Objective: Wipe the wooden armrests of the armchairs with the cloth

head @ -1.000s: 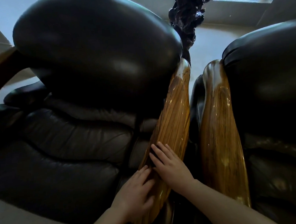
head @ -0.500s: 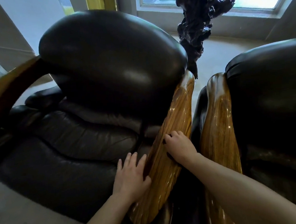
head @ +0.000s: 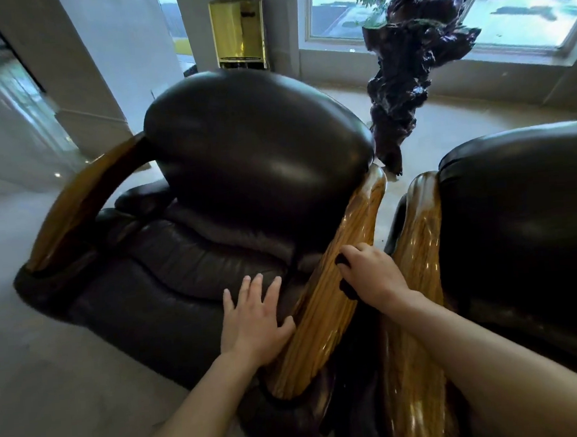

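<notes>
A dark leather armchair point(head: 243, 173) fills the middle of the view, with a glossy striped wooden armrest point(head: 334, 304) on its right side. My right hand point(head: 375, 277) presses a small dark cloth point(head: 343, 260) onto the middle of that armrest; only bits of cloth show under the fingers. My left hand point(head: 253, 319) lies flat with fingers spread on the seat edge, its thumb touching the armrest's inner side. A second armchair point(head: 526, 222) stands at the right, its wooden armrest point(head: 417, 277) just beside my right wrist. The first chair's far armrest point(head: 84, 202) curves at the left.
A dark gnarled root sculpture point(head: 403, 73) stands behind the gap between the two chairs. A window point(head: 470, 4) runs along the back wall, a brass box point(head: 238, 30) beside it. A white pillar point(head: 74, 62) rises at the left over pale floor point(head: 35, 372).
My right hand has slid up the armrest with the cloth, away from me. My left hand has shifted off the armrest onto the seat edge. The view has pulled back and tilted up.
</notes>
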`<move>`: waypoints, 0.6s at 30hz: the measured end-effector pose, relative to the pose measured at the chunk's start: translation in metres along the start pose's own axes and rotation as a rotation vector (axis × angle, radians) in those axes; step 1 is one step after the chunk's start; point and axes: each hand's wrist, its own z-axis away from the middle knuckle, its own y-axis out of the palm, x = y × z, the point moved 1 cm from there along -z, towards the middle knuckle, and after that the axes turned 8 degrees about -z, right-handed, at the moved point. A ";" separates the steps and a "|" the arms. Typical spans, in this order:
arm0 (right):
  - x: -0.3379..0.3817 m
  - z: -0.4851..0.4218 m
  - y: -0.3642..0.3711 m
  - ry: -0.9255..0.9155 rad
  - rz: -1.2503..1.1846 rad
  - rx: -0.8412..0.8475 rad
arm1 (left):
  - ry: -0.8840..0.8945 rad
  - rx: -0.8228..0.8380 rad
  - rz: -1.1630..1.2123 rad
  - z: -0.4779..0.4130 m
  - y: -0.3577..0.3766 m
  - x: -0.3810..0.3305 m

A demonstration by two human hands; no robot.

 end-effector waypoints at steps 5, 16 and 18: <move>0.047 0.017 -0.052 -0.045 -0.029 -0.016 | -0.032 -0.042 0.004 0.044 -0.044 -0.002; 0.135 0.067 -0.073 -0.144 -0.094 -0.044 | -0.140 -0.137 0.013 0.137 -0.092 0.027; 0.148 0.076 -0.067 -0.155 -0.097 -0.051 | -0.173 -0.142 0.017 0.153 -0.091 0.041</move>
